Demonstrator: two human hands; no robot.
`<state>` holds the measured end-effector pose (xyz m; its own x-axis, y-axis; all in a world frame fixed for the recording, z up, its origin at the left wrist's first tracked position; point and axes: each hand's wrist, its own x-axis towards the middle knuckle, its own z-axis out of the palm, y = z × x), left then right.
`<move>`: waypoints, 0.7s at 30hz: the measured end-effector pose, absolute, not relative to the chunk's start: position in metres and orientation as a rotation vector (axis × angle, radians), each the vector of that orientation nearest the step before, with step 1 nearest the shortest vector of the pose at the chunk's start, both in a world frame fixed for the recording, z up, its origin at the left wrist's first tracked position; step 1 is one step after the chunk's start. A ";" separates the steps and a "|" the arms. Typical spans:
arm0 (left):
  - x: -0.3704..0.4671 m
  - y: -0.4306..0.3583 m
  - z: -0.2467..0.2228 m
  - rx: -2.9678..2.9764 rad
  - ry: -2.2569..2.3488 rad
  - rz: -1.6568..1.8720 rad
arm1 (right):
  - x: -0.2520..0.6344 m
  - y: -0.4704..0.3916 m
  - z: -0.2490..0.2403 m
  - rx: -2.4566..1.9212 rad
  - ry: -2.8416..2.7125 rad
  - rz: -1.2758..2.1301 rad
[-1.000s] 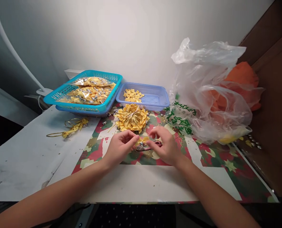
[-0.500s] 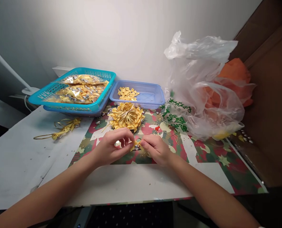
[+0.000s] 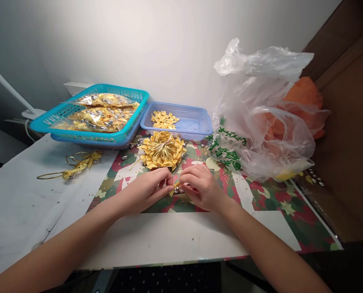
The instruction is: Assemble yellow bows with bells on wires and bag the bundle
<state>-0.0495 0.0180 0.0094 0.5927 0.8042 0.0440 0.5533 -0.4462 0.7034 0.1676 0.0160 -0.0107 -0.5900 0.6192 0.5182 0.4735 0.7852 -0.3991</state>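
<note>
Between my fingertips is a small yellow ribbon bow (image 3: 176,189) with a silver bell on it. My left hand (image 3: 155,186) pinches its left side with thumb and forefinger. At its right side my right hand (image 3: 200,186) is closed, fingers curled over the bow and partly hiding it. A thin cord loop shows just above the bow, between both hands. Right behind my hands lies a round bundle of yellow ribbon bows (image 3: 162,149) with gold cords gathered at its middle.
A teal basket (image 3: 132,94) at the back left holds bagged yellow bows. Beside it stands a blue-purple basket (image 3: 196,114) with loose bows. A gold-corded bow string (image 3: 77,166) lies on the left. A clear plastic bag (image 3: 260,134) and a cardboard box (image 3: 349,134) stand right.
My right hand has shifted from a thumb-on-top pinch to fingers curled over the bow. My left hand has turned slightly, lowering its fingers. The view has moved a little.
</note>
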 end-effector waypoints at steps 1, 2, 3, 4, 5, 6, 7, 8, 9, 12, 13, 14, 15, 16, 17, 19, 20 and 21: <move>-0.049 0.018 0.009 2.183 1.077 0.492 | 0.168 0.017 -0.011 -0.807 -2.345 0.222; -0.049 0.018 0.010 2.198 1.081 0.490 | 0.169 0.017 -0.011 -0.817 -2.365 0.163; -0.049 0.017 0.010 2.213 1.084 0.487 | 0.169 0.017 -0.011 -0.831 -2.373 0.112; -0.048 0.017 0.010 2.226 1.086 0.482 | 0.169 0.017 -0.012 -0.836 -2.374 0.072; -0.048 0.017 0.009 2.237 1.085 0.476 | 0.169 0.017 -0.012 -0.832 -2.372 0.040; -0.048 0.018 0.009 2.250 1.082 0.468 | 0.169 0.017 -0.013 -0.826 -2.369 0.012; -0.048 0.018 0.009 2.263 1.076 0.459 | 0.168 0.017 -0.014 -0.820 -2.366 -0.010; -0.049 0.018 0.008 2.276 1.070 0.452 | 0.168 0.017 -0.014 -0.818 -2.364 -0.027; -0.049 0.019 0.008 2.288 1.063 0.445 | 0.168 0.017 -0.015 -0.819 -2.362 -0.039; -0.050 0.020 0.006 2.319 1.051 0.437 | 0.166 0.016 -0.016 -0.848 -2.363 -0.046; -0.050 0.020 0.005 2.328 1.050 0.437 | 0.166 0.016 -0.016 -0.867 -2.367 -0.041; -0.050 0.020 0.004 2.336 1.051 0.441 | 0.165 0.016 -0.016 -0.890 -2.372 -0.034; -0.050 0.020 0.004 2.343 1.050 0.449 | 0.165 0.015 -0.015 -0.913 -2.377 -0.028; -0.050 0.020 0.003 2.350 1.048 0.462 | 0.164 0.015 -0.015 -0.935 -2.384 -0.023; -0.050 0.020 0.003 2.358 1.046 0.476 | 0.164 0.015 -0.015 -0.954 -2.390 -0.020; -0.049 0.020 0.003 2.378 1.041 0.490 | 0.163 0.015 -0.015 -0.977 -2.395 -0.022; -0.049 0.020 0.002 2.390 1.039 0.488 | 0.163 0.015 -0.015 -0.982 -2.399 -0.024; -0.048 0.020 0.002 2.403 1.038 0.481 | 0.163 0.015 -0.015 -0.986 -2.406 -0.026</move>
<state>-0.0483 0.0198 0.0023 0.6512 0.7480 0.1277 0.5809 -0.5997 0.5504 0.1630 0.0146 -0.0149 -0.5901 0.6463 0.4838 0.6564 0.7330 -0.1785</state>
